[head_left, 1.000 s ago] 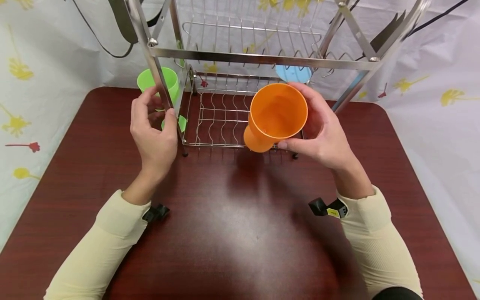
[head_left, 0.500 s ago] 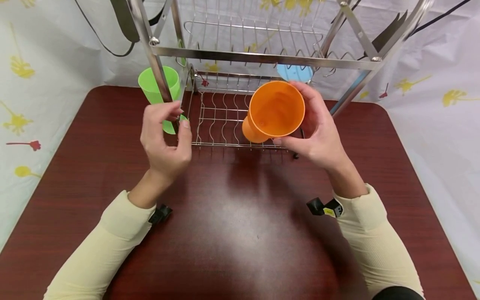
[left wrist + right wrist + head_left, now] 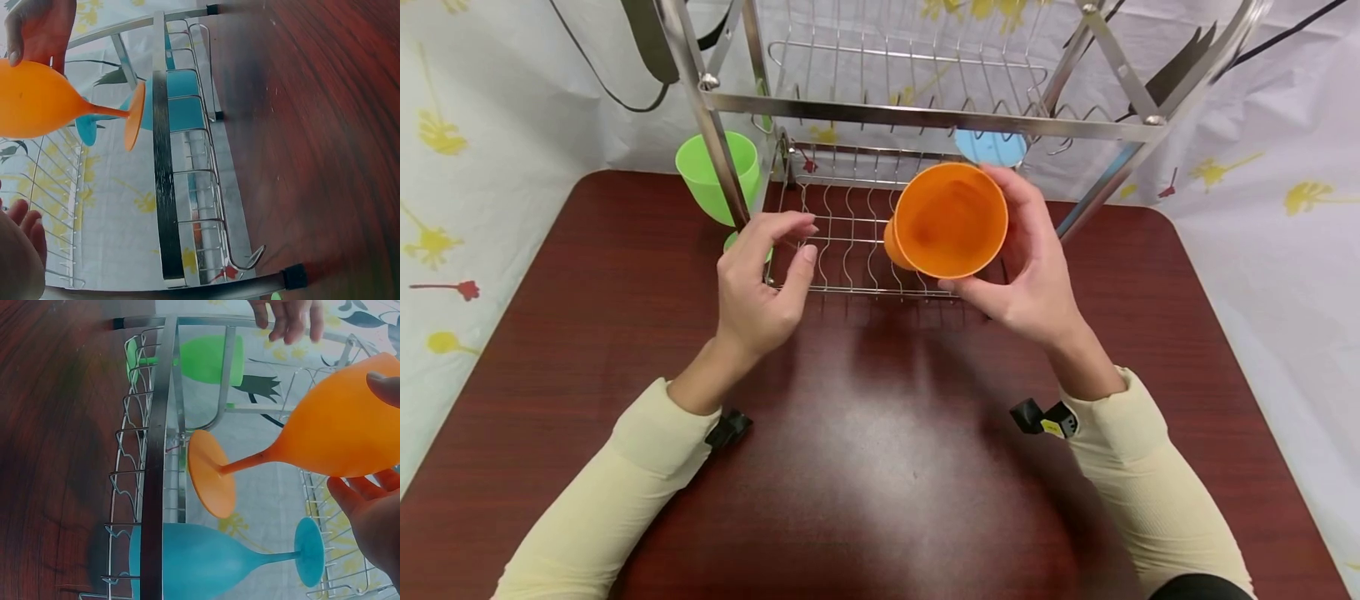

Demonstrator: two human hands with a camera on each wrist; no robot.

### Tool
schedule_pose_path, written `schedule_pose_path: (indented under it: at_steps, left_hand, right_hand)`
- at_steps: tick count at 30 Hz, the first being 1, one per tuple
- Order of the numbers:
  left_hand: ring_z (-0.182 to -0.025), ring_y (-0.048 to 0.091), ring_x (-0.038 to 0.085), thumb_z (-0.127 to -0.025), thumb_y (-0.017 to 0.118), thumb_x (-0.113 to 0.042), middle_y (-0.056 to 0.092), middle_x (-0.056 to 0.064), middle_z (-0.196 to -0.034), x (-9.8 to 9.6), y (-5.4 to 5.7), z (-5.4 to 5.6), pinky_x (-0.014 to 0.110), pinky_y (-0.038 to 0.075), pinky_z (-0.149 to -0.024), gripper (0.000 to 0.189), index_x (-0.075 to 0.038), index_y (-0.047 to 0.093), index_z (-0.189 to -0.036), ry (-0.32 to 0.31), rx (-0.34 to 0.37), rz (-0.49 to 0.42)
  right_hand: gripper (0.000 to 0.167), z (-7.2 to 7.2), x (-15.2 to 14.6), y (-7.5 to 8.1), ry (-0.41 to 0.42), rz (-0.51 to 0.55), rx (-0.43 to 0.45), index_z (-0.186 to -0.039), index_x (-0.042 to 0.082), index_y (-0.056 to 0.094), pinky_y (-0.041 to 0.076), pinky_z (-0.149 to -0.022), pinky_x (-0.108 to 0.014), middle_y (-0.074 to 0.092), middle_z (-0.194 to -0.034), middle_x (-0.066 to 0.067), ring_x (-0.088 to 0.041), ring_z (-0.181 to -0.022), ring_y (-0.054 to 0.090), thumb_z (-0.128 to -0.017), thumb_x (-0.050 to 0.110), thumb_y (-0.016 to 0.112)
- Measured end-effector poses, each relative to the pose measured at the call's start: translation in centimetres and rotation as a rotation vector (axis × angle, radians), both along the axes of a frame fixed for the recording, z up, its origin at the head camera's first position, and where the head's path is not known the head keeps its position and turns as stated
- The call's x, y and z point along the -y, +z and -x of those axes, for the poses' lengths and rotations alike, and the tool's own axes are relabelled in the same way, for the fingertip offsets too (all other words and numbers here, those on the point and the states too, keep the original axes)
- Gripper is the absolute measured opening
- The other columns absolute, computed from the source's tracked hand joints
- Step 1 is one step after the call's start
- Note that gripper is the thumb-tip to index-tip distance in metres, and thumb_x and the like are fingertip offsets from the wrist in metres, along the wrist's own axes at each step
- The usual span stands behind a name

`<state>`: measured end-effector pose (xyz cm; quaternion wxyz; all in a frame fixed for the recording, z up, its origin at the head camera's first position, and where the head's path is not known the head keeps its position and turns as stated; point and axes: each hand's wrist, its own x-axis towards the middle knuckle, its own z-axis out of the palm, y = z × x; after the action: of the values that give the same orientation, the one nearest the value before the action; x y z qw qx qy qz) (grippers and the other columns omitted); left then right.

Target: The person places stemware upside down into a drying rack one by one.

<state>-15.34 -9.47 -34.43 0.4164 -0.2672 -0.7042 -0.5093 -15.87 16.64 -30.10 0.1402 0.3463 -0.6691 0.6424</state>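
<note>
An orange plastic goblet [image 3: 951,200] is in my right hand [image 3: 1037,271], whose fingers and thumb grip its bowl. The head view looks into the bowl; the right wrist view shows its stem and round foot [image 3: 211,474]. My left hand [image 3: 760,292] holds nothing, its fingers loosely bent in front of the rack's left post. A green goblet [image 3: 711,179] stands upright left of the rack [image 3: 887,115], partly hidden by the post and the left hand. Inside the lower tier at the right, a blue goblet [image 3: 197,559] rests upside down, foot uppermost.
The metal rack has two wire tiers, with a front crossbar between them. Dark utensils [image 3: 1176,71] hang off its right side, and a dark item [image 3: 651,42] hangs at the left. The reddish-brown tabletop [image 3: 880,467] extends in front. A patterned white sheet surrounds the table.
My left hand has left the rack's left post and moved right and slightly down, towards the goblet. My right hand has shifted slightly left with the orange goblet, whose foot has swung behind the bowl.
</note>
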Motion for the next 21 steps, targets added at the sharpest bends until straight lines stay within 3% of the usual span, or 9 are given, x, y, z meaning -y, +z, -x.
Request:
schedule_pose_path:
  at_steps: [4, 10, 16, 21]
  left_hand:
    - [-0.085, 0.065, 0.02, -0.088, 0.06, -0.004, 0.071, 0.013, -0.093, -0.1, -0.1, 0.1, 0.028, 0.049, -0.076, 0.022, 0.003, 0.067, -0.107, -0.049, 0.122, -0.029]
    - [-0.087, 0.067, 0.013, -0.093, 0.06, -0.002, 0.07, 0.015, -0.099, -0.3, -0.1, 0.0, 0.02, 0.051, -0.07, 0.021, 0.005, 0.064, -0.112, -0.162, 0.391, -0.118]
    - [-0.09, 0.068, 0.012, -0.095, 0.058, -0.003, 0.068, 0.021, -0.105, -0.6, 0.3, -0.2, 0.032, 0.057, -0.075, 0.023, 0.007, 0.06, -0.116, -0.274, 0.594, -0.156]
    - [-0.093, 0.068, 0.016, -0.097, 0.057, -0.008, 0.068, 0.021, -0.108, -0.9, 0.8, -0.4, 0.039, 0.058, -0.078, 0.026, 0.005, 0.059, -0.119, -0.334, 0.72, -0.152]
  right_hand:
    - [0.088, 0.1, 0.2, -0.3, -0.014, -0.045, -0.061, -0.138, -0.008, 0.038, 0.041, -0.105, -0.041, 0.049, -0.135, -0.012, -0.035, -0.123, 0.046, -0.061, -0.011, 0.08]
    - [0.089, 0.1, 0.6, -0.6, -0.013, -0.113, -0.142, -0.138, -0.011, 0.036, 0.039, -0.108, -0.047, 0.045, -0.141, -0.016, -0.038, -0.126, 0.044, -0.061, -0.011, 0.079]
    - [0.091, 0.1, 0.7, -0.7, -0.033, -0.216, -0.216, -0.138, -0.012, 0.035, 0.038, -0.108, -0.049, 0.043, -0.145, -0.019, -0.035, -0.13, 0.044, -0.058, -0.014, 0.079]
    - [0.092, 0.0, 0.9, -1.1, -0.087, -0.289, -0.276, -0.137, -0.01, 0.036, 0.039, -0.108, -0.046, 0.046, -0.144, -0.019, -0.032, -0.133, 0.043, -0.057, -0.01, 0.082]
